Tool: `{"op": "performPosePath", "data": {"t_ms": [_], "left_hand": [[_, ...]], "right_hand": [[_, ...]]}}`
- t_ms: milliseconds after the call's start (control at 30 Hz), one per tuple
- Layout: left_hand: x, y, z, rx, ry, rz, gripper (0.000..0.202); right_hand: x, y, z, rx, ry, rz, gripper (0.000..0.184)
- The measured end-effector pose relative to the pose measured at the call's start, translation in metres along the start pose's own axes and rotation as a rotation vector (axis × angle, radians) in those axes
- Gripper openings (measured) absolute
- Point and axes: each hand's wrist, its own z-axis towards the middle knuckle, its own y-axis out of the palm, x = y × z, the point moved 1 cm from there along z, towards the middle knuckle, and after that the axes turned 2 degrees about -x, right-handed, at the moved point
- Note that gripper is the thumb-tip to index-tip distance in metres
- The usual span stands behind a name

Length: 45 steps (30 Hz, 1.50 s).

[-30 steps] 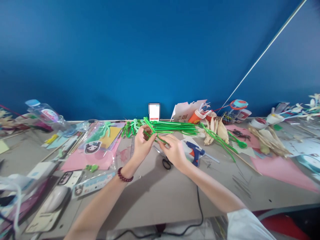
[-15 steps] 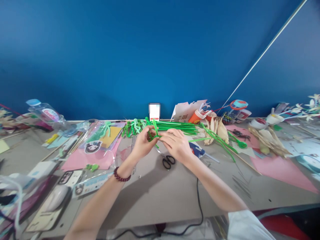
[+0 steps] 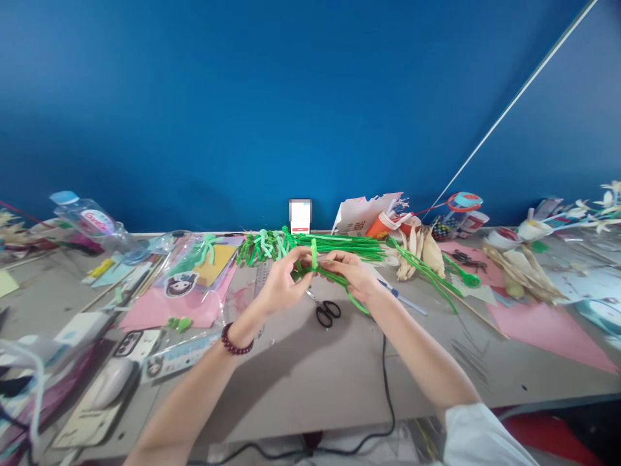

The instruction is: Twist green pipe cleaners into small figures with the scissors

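Observation:
Both hands work on bright green pipe cleaners [image 3: 314,254] above the middle of the table. My left hand [image 3: 284,283] pinches them from the left, with one loop standing up between the two hands. My right hand [image 3: 353,275] grips from the right, fingers closed, and a green length hangs in a curve below it. Just under the hands lie scissors with black handles [image 3: 328,314], their blades pointing away. Behind the hands, a bundle of straight green pipe cleaners [image 3: 344,246] stretches to the right. Bent green pieces [image 3: 264,246] are heaped to its left.
A phone with a lit screen [image 3: 300,217] leans at the wall. Right of my hands are a blue glue gun [image 3: 388,288], orange cups [image 3: 381,225] and dried husks [image 3: 427,252]. At left lie pink sheets [image 3: 160,307] and a white mouse [image 3: 111,382]. A black cable [image 3: 387,382] crosses the front.
My right hand has turned and drawn slightly back, showing more of the green pipe cleaners. The upright piece now looks like a loop, and a curved length hangs below my right hand.

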Motion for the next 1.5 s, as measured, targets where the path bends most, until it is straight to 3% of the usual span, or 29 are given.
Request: {"op": "performPosePath", "data": {"t_ms": [100,200,267,433,533,700,800,967,1067,1167,1300,1400,1500], "left_hand": [[0.001,-0.001,0.001,0.027,-0.048,-0.099,0.018],[-0.002,-0.001,0.002,0.119,-0.079,-0.215,0.019],[-0.006,0.000,0.003,0.194,-0.106,-0.276,0.024],[-0.016,0.001,0.006,0.363,-0.172,-0.262,0.028],[-0.016,0.001,0.005,0.408,-0.155,-0.185,0.026],[-0.013,0.000,0.001,0.453,-0.087,0.069,0.021],[-0.014,-0.005,0.001,0.401,-0.044,0.238,0.022],[-0.009,-0.014,0.004,0.142,-0.006,0.379,0.025],[0.000,-0.015,0.005,-0.036,0.002,0.315,0.024],[0.007,-0.015,0.005,-0.126,-0.001,0.125,0.017],[0.008,-0.018,0.004,-0.116,-0.008,-0.084,0.011],[0.004,-0.021,0.005,-0.029,-0.012,-0.187,0.014],[-0.001,-0.022,0.007,0.066,-0.003,-0.235,0.015]], "right_hand": [[0.001,0.002,0.000,-0.149,0.191,0.183,0.021],[0.003,0.006,-0.002,-0.204,0.246,0.275,0.023],[0.006,0.011,-0.004,-0.138,0.170,0.238,0.026],[0.012,0.027,-0.010,0.185,-0.168,-0.080,0.024],[0.015,0.034,-0.014,0.247,-0.272,-0.218,0.020],[0.023,0.038,-0.020,0.272,-0.284,-0.399,0.022],[0.023,0.038,-0.024,0.270,-0.378,-0.567,0.023],[0.007,0.030,-0.028,0.287,-0.611,-0.888,0.020],[-0.006,0.020,-0.026,0.296,-0.654,-0.920,0.020],[-0.013,0.009,-0.021,0.320,-0.630,-0.876,0.018],[-0.009,0.003,-0.010,0.209,-0.477,-0.698,0.017],[-0.002,0.006,-0.007,0.072,-0.328,-0.553,0.023],[0.003,0.015,-0.011,0.034,-0.298,-0.518,0.027]]}}
